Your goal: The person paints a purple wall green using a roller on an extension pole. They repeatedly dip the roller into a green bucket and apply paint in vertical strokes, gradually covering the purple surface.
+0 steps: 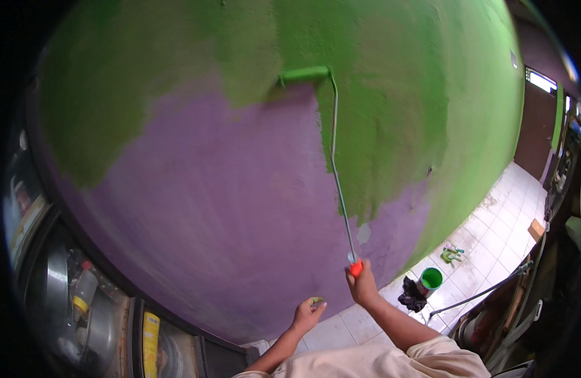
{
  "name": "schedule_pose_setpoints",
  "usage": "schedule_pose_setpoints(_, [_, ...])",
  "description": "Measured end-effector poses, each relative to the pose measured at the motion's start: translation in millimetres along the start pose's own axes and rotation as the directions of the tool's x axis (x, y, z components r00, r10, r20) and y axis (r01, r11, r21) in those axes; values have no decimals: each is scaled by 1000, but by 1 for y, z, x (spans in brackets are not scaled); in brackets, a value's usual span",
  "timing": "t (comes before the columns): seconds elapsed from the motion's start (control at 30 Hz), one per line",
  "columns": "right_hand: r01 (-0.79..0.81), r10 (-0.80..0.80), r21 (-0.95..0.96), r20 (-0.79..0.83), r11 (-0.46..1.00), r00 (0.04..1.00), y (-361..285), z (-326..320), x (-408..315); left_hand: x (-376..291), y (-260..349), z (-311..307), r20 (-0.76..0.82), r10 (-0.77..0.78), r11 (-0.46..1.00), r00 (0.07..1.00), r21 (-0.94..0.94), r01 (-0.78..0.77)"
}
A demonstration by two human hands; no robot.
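My right hand [362, 283] grips the red handle [356, 268] of a paint roller with a long metal rod. The green-coated roller [304, 74] is up at the wall, where green paint borders bare purple. Green paint, patchy in places, covers the upper and right parts of the wall [214, 189]; the lower middle is purple. My left hand [309, 314] is raised low in front of the purple part, fingers curled, with green on a fingertip; whether it holds something small is unclear. An open can of green paint [431, 279] stands on the floor at the right.
A dark cloth [412, 295] lies beside the can on the white tiles [479, 231]. Small green-stained tools [452, 253] lie farther along. Shelving with metal pots and a plastic bottle [86, 288] lines the left. Cluttered items and a hose [479, 290] are at the right; a brown door [536, 123] stands beyond.
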State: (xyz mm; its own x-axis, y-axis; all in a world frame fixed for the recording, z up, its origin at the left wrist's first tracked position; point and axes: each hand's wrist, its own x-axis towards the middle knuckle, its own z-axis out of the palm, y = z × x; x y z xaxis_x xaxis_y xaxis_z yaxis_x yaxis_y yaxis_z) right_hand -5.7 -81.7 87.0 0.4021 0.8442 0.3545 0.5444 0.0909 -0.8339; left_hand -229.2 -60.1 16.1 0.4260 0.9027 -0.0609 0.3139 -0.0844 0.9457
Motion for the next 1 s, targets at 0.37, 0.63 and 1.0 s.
schedule_pose_setpoints(0.37, [137, -135, 14, -78, 991, 988, -74, -1, 47, 8, 4, -3, 6, 9, 1000, 1000, 4, -9])
schedule_pose_setpoints(0.63, [242, -221, 97, -190, 965, 957, -226, -25, 196, 14, 11, -16, -5, -60, 998, 998, 31, 60])
schedule_pose_setpoints(1.0, [133, -124, 53, -148, 990, 981, -90, 20, 124, 21, -16, -15, -79, 18, 1000, 997, -21, -20])
